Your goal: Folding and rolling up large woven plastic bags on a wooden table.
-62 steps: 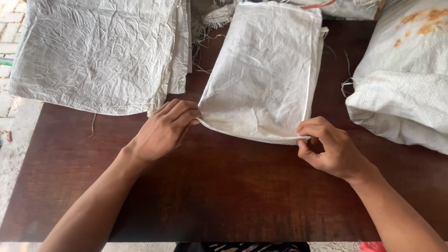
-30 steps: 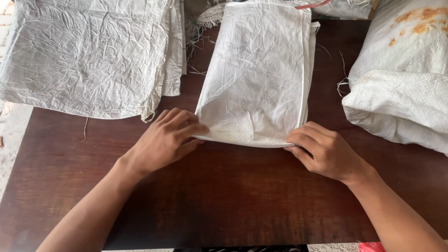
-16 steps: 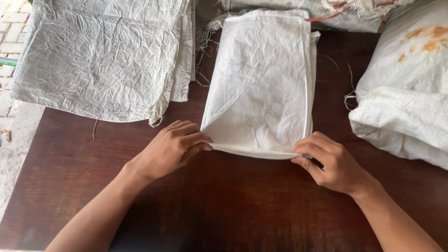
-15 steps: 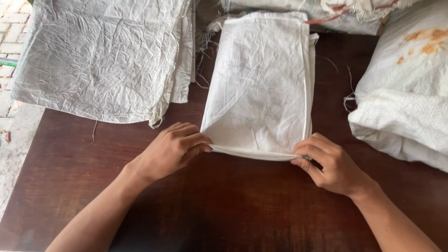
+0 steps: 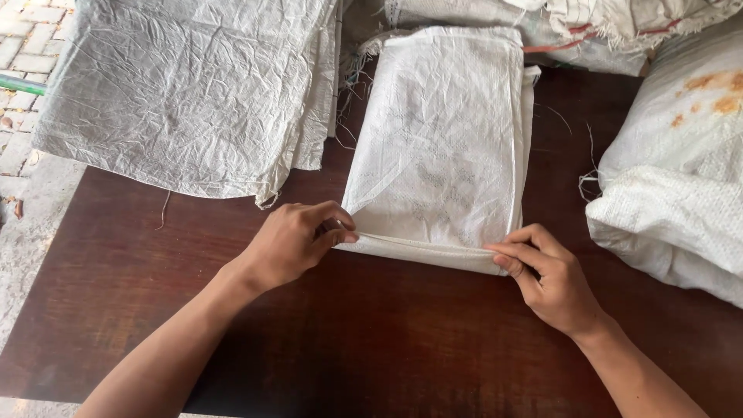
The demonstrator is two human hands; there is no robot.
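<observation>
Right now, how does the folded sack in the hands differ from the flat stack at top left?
The folded sack is narrow and doubled over; the flat stack lies spread wide in several layers. The sack lies wholly on the dark table; the stack overhangs its left edge. The left hand and right hand pinch the sack's near corners; nothing touches the stack. Both are white woven plastic, creased.

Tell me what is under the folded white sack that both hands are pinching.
The folded white sack lies on the dark wooden table. The left hand and right hand pinch its near edge. Whatever lies between its layers is covered.
</observation>
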